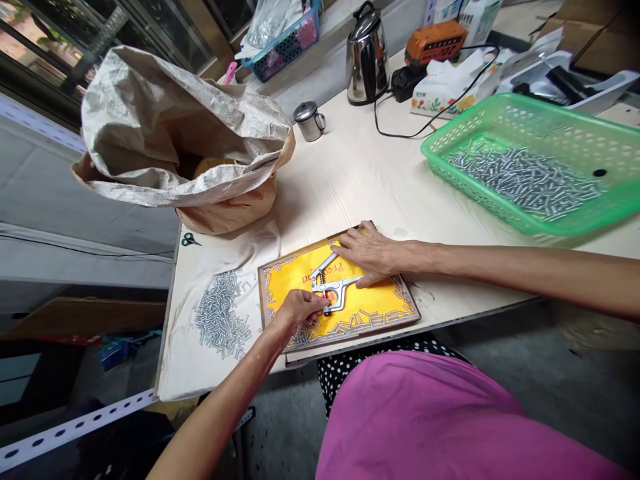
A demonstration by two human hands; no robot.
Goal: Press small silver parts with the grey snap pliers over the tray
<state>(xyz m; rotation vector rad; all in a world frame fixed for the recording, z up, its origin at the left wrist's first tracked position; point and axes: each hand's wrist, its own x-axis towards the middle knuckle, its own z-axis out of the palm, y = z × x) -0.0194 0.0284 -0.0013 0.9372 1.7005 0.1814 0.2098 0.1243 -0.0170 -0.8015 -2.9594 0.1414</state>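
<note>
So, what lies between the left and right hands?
A silver metal plier-like tool, spanning from the left hand to the right hand over the shallow yellow tray, in the head view.

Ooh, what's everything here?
Pliers: one, silver, over tray
Tray: one, yellow-brown, near edge
Metal bits: many, silver, in tray, basket, on cloth
Basket: one, green, right
Cloth: one, white, left
Scissors: one, green, left
Sack: one, brown-white, left
Cup: one, silver, beside sack
Kettle: one, silver, back
Crate: one, blue, behind cup
Case: one, orange, right of kettle
Box: one, white, right of kettle
Cable: one, black, back
Clutter: various, mixed, back right
Window: one, dark, upper left
Table: one, pale, centre
Shirt: one, purple, bottom
Left hand: one, at pliers' head
Right hand: one, at pliers' handles
</note>
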